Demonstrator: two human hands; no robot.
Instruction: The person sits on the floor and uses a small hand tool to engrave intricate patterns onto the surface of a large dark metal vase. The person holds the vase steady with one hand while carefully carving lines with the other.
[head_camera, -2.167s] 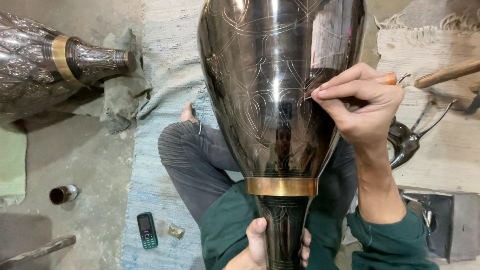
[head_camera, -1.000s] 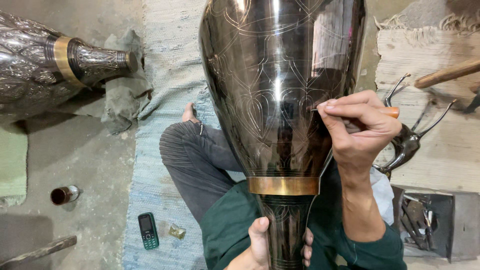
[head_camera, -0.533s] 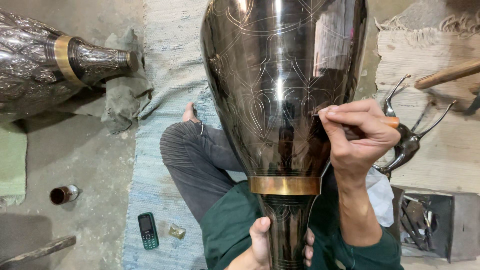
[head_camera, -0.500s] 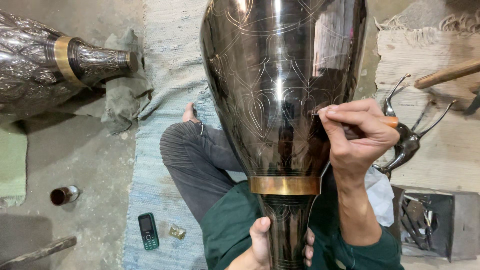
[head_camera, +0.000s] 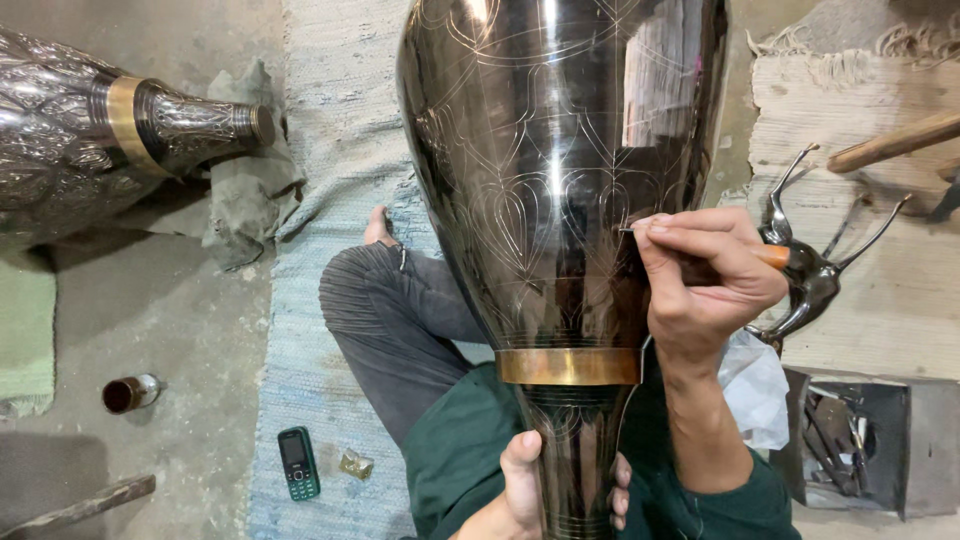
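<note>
A tall dark polished metal vase (head_camera: 560, 170) with fine scratched leaf patterns and a brass band (head_camera: 568, 366) leans over my lap. My left hand (head_camera: 525, 490) wraps around its narrow neck at the bottom edge of the view. My right hand (head_camera: 705, 280) pinches a thin engraving tool (head_camera: 775, 256) with an orange end, its tip touching the vase's right side above the band.
A second, heavily engraved vase (head_camera: 90, 140) lies on a grey cloth (head_camera: 245, 190) at far left. A small mobile phone (head_camera: 298, 462) lies on the blue rug beside my knee. A small jar (head_camera: 130, 393) stands on the floor. Metal tools (head_camera: 810, 280) rest at right.
My right hand has slid down the vase's right side with the tool, then shifted slightly up and outward. The left hand keeps its hold on the neck.
</note>
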